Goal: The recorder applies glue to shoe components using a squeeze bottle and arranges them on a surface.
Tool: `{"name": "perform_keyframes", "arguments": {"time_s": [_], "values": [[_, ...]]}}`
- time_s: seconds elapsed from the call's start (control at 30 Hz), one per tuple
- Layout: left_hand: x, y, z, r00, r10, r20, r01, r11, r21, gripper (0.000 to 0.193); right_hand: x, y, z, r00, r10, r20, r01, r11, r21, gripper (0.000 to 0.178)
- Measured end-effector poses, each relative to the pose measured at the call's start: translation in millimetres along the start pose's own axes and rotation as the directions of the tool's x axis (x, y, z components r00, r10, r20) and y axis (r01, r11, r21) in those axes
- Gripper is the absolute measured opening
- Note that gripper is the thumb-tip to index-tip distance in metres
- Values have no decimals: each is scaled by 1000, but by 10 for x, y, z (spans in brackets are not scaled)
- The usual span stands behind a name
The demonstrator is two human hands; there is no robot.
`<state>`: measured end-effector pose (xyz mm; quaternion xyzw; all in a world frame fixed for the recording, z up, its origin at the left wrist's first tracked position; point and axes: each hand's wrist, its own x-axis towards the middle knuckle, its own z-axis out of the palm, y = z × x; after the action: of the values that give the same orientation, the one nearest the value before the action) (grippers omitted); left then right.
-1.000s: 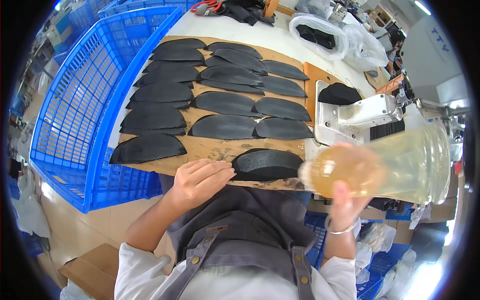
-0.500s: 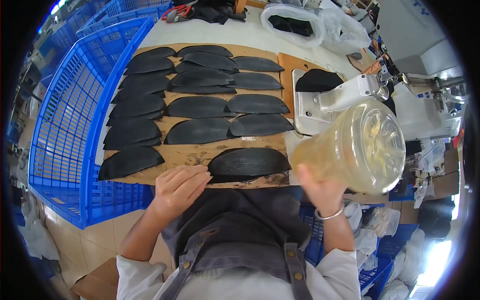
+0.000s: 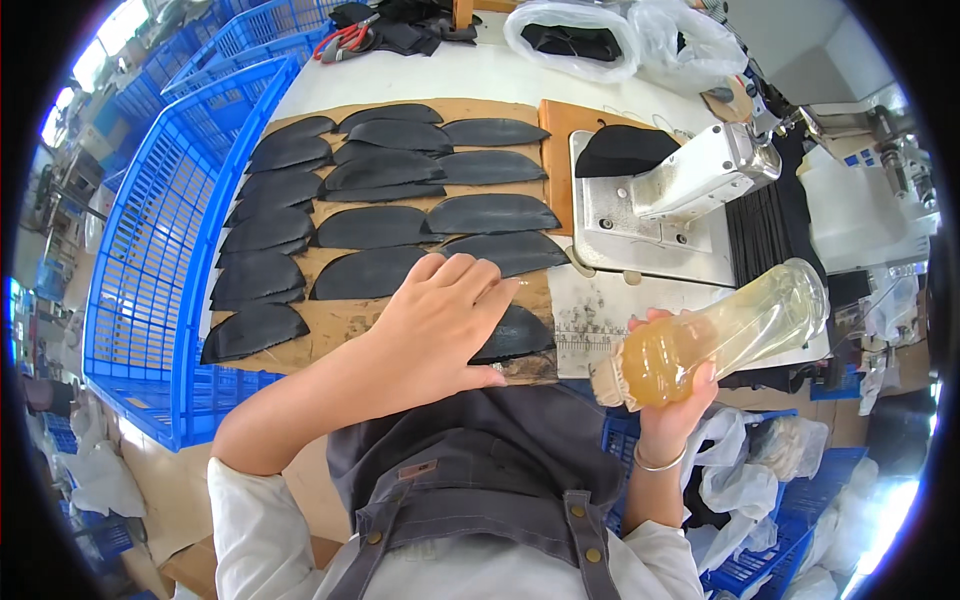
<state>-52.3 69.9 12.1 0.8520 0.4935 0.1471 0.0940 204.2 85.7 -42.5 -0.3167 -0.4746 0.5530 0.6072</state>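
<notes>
My right hand [image 3: 680,395] is wrapped round a clear bottle [image 3: 740,322] of yellowish, glue-like liquid. The bottle lies tilted, its crusted tan mouth end pointing down to the left and its base up to the right. My left hand [image 3: 440,315] is over the nearest black curved piece [image 3: 518,335], thumb and index finger apart with the piece visible between them. Its other fingertips curl out of sight, so their contact with the piece is hidden. Similar black half-moon pieces [image 3: 370,272] lie in overlapping columns on a cardboard sheet [image 3: 345,325].
A blue plastic crate [image 3: 150,260] stands along the left of the table. Right of the cardboard is a sewing machine [image 3: 700,180] with a black piece [image 3: 625,150] on its bed. Red-handled scissors [image 3: 345,38] and plastic bags of black material [image 3: 570,42] lie at the back.
My left hand has moved right, from beside the nearest right-hand piece to over it. The bottle has swung lower, from base toward me to lying sideways, its mouth end now visible.
</notes>
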Motion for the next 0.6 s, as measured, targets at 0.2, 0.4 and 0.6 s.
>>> {"name": "perform_keyframes", "arguments": {"time_s": [0.2,0.4,0.6], "values": [[86,27,-30,991,-37,127,32,999,44,54,-19,-11,12,1000,10,1,-10,1000,-23,65],[113,-34,-51,990,-26,136,32,999,-44,50,-32,-15,29,999,51,-6,-51,999,19,66],[57,-148,34,996,-56,66,69,973,-220,48,-70,-28,94,987,124,103,-138,981,137,70]]}}
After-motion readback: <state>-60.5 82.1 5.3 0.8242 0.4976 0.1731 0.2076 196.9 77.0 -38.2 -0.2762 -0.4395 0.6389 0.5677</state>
